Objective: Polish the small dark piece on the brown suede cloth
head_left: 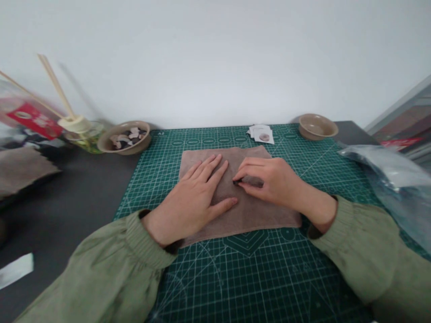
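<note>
Green sleeves (101, 264) frame a brown cloth (256, 215), left hand (188, 199) spread flat on it, right hand (278, 177) pinching one dark piece (237, 181), more pieces (134, 133) waiting in a bowl (144, 144) at ten o'clock.

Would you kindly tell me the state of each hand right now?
Left hand: open, laid palm down on the brown cloth, fingers spread.
Right hand: closed, pinching a small dark piece between thumb and fingers.

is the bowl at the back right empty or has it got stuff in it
Empty: the right-hand bowl shows its bare inner bottom, with nothing visible in it.
</note>
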A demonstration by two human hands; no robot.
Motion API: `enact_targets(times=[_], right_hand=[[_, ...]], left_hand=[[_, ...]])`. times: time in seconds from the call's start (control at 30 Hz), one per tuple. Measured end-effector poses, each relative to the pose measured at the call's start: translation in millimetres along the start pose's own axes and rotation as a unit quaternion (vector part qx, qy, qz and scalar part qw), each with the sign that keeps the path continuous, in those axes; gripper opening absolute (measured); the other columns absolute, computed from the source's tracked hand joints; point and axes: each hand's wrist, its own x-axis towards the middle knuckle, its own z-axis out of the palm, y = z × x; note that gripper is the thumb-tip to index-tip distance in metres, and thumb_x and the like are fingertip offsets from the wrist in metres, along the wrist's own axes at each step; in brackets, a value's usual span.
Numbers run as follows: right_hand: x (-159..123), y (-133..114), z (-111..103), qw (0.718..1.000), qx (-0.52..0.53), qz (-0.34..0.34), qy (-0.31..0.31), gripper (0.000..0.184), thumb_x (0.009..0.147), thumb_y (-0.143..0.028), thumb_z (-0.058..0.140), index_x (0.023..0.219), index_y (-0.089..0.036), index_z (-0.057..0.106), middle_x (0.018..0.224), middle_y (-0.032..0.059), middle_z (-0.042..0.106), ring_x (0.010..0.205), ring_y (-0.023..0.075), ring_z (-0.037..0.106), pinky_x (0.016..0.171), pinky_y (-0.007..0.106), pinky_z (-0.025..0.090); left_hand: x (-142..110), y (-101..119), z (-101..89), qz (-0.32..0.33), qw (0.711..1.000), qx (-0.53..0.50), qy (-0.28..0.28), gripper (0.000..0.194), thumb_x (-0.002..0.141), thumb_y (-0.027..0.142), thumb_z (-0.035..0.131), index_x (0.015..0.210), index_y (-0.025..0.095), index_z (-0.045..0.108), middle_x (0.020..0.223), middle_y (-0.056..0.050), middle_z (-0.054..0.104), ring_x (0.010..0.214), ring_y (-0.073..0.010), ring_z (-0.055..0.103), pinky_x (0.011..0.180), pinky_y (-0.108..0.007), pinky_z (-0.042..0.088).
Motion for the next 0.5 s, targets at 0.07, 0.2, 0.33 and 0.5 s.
enact_targets(times=[0.07,0.2,0.33,0.5], right_hand=[[-0.3,-1.0,0.7,1.000,0.000,0.007,0.003,0.015,0.099,-0.016,0.069,0.109,-0.024,0.078,0.114,0.0021,0.081,0.106,0.0215,0.076,0.091,0.034,0.057],[0.2,-5.2,4.9,1.000,-0.001,0.003,0.006,0.026,0.099,-0.015,0.067,0.122,-0.023,0.077,0.121,0.0059,0.078,0.108,0.0229,0.075,0.093,0.035,0.058],[0.7,-6.5,6.2,0.999,0.035,0.023,0.025,0.026,0.100,-0.014,0.066,0.122,-0.022,0.078,0.121,0.0051,0.079,0.110,0.0224,0.075,0.098,0.036,0.057],[0.0,-3.0,3.9,0.998,0.042,0.050,0.023,0.017,0.097,-0.014,0.071,0.109,-0.024,0.079,0.114,0.0007,0.083,0.104,0.0215,0.077,0.098,0.036,0.057]], left_hand=[[-0.1,-0.3,0.1,0.000,1.000,-0.002,-0.003,0.089,0.105,0.072,0.053,0.173,0.017,0.035,0.182,-0.014,0.029,0.170,-0.0328,0.027,0.139,-0.052,0.024],[-0.4,-1.3,1.0,0.005,1.000,-0.006,0.006,0.088,0.105,0.071,0.053,0.174,0.019,0.033,0.183,-0.013,0.027,0.170,-0.0323,0.026,0.139,-0.053,0.024],[0.1,-1.5,1.2,0.004,1.000,-0.005,0.004,0.088,0.106,0.073,0.049,0.173,0.017,0.034,0.183,-0.013,0.026,0.170,-0.0314,0.024,0.139,-0.053,0.023],[0.5,-1.0,0.5,0.005,1.000,-0.004,0.003,0.090,0.106,0.074,0.048,0.173,0.015,0.036,0.182,-0.015,0.028,0.170,-0.0326,0.026,0.139,-0.053,0.024]])
